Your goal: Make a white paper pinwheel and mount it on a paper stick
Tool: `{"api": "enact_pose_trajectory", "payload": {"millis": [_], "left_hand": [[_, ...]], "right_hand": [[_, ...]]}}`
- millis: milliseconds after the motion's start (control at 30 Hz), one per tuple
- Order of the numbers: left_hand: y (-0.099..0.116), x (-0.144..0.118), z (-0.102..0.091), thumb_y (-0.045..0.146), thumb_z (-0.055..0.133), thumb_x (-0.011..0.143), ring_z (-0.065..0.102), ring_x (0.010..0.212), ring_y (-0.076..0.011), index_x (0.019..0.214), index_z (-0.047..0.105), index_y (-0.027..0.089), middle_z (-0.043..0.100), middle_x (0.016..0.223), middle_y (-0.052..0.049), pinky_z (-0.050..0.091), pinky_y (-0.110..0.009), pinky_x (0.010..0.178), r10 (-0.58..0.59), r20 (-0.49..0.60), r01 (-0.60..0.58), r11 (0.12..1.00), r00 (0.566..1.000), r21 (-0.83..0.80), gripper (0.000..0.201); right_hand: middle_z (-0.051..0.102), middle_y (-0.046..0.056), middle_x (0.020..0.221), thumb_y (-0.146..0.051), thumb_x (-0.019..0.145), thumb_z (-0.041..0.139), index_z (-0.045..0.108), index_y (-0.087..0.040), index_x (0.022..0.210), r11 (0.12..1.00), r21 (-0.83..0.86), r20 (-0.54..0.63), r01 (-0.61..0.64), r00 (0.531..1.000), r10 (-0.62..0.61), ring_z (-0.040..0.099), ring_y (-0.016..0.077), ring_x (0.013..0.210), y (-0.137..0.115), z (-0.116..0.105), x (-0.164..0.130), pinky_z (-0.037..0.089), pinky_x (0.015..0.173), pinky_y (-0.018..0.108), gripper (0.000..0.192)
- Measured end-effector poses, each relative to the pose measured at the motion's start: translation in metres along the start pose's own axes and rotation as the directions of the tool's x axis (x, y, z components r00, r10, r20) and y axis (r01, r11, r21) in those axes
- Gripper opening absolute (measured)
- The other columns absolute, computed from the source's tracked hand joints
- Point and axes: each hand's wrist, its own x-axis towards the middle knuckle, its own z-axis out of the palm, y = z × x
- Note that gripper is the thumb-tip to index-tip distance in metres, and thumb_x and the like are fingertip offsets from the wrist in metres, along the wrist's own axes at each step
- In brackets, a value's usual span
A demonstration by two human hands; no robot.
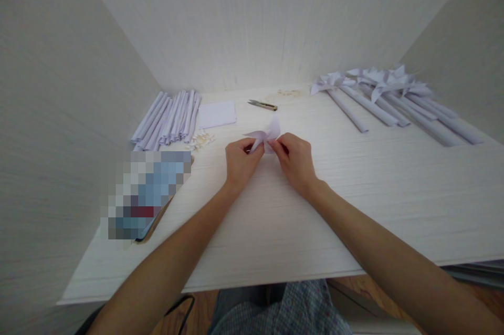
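A small folded white paper pinwheel piece [266, 135] sits just above the table's middle, pinched from both sides. My left hand [241, 161] grips its left flap with thumb and fingers. My right hand [296, 160] holds its right side, fingertips close to the left hand's. Part of the paper is hidden behind my fingers.
Rolled white paper tubes [169, 121] lie at the back left beside a stack of white paper squares [217, 114] and small pale bits [201, 139]. Snips [262, 105] lie at the back. Finished paper pinwheels on tubes [388, 100] fill the back right. A blurred flat object [147, 193] lies left.
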Motion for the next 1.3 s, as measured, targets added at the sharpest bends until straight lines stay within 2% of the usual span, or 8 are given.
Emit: {"api": "enact_pose_trajectory", "payload": {"millis": [167, 533, 633, 800, 1033, 1300], "left_hand": [[0.003, -0.0011, 0.0009, 0.018, 0.051, 0.064, 0.036, 0.047, -0.0065, 0.045, 0.051, 0.015, 0.042, 0.046, 0.005, 0.03, -0.02, 0.047, 0.0, 0.013, 0.0, 1.0, 1.0, 0.004, 0.02], [-0.0054, 0.0008, 0.0005, 0.021, 0.051, 0.063, 0.04, 0.049, -0.0075, 0.051, 0.056, 0.014, 0.045, 0.048, 0.005, 0.031, -0.02, 0.048, -0.012, -0.012, 0.011, 1.0, 1.0, -0.02, 0.015], [-0.0051, 0.0009, 0.0009, 0.022, 0.052, 0.063, 0.04, 0.049, -0.0076, 0.05, 0.056, 0.014, 0.045, 0.047, 0.005, 0.031, -0.021, 0.048, -0.013, -0.011, 0.013, 1.0, 1.0, -0.012, 0.016], [-0.0028, 0.0, 0.0016, 0.021, 0.051, 0.064, 0.04, 0.049, -0.0073, 0.05, 0.055, 0.015, 0.045, 0.048, 0.005, 0.031, -0.02, 0.048, 0.01, 0.005, -0.01, 1.0, 1.0, -0.004, 0.016], [-0.0021, 0.0006, -0.0002, 0.02, 0.051, 0.064, 0.035, 0.047, -0.0067, 0.048, 0.053, 0.015, 0.041, 0.046, 0.006, 0.029, -0.02, 0.046, -0.005, -0.012, 0.006, 1.0, 1.0, 0.03, 0.017], [-0.0017, -0.0009, 0.0012, 0.021, 0.051, 0.065, 0.039, 0.049, -0.007, 0.05, 0.055, 0.014, 0.044, 0.048, 0.005, 0.031, -0.02, 0.048, 0.008, 0.009, -0.008, 1.0, 1.0, 0.016, 0.017]], "right_hand": [[0.044, 0.0, 0.056, -0.028, 0.087, 0.038, 0.033, -0.021, 0.056, 0.999, -0.044, 0.03, 0.005, 1.0, -0.004, 0.038, 0.0119, 0.053, -0.0024, -0.0005, 0.0006, 0.028, 0.053, 0.027, 0.032], [0.048, 0.0, 0.064, -0.017, 0.078, 0.05, 0.043, -0.02, 0.065, 0.99, 0.109, -0.048, 0.084, 0.996, -0.079, 0.044, 0.0119, 0.058, -0.0011, -0.0004, 0.0, 0.035, 0.053, 0.024, 0.016], [0.048, 0.0, 0.062, -0.018, 0.079, 0.05, 0.045, -0.019, 0.063, 0.993, 0.092, -0.046, 0.068, 0.997, -0.064, 0.044, 0.0114, 0.057, -0.0014, -0.0008, 0.0, 0.034, 0.053, 0.024, 0.017], [0.045, 0.0, 0.057, -0.024, 0.085, 0.043, 0.039, -0.02, 0.057, 1.0, 0.001, -0.015, 0.014, 1.0, -0.014, 0.042, 0.0125, 0.055, -0.0018, 0.0, 0.0004, 0.031, 0.053, 0.027, 0.029], [0.052, 0.001, 0.067, -0.018, 0.079, 0.049, 0.047, -0.019, 0.066, 0.996, 0.078, -0.005, 0.042, 0.999, -0.042, 0.046, 0.0125, 0.061, -0.001, -0.0003, 0.0004, 0.035, 0.056, 0.025, 0.014], [0.047, 0.001, 0.059, -0.027, 0.086, 0.041, 0.04, -0.02, 0.057, 0.998, -0.066, 0.038, -0.023, 0.999, 0.026, 0.041, 0.0141, 0.056, -0.0048, -0.0013, 0.0006, 0.029, 0.054, 0.028, 0.03]]}}
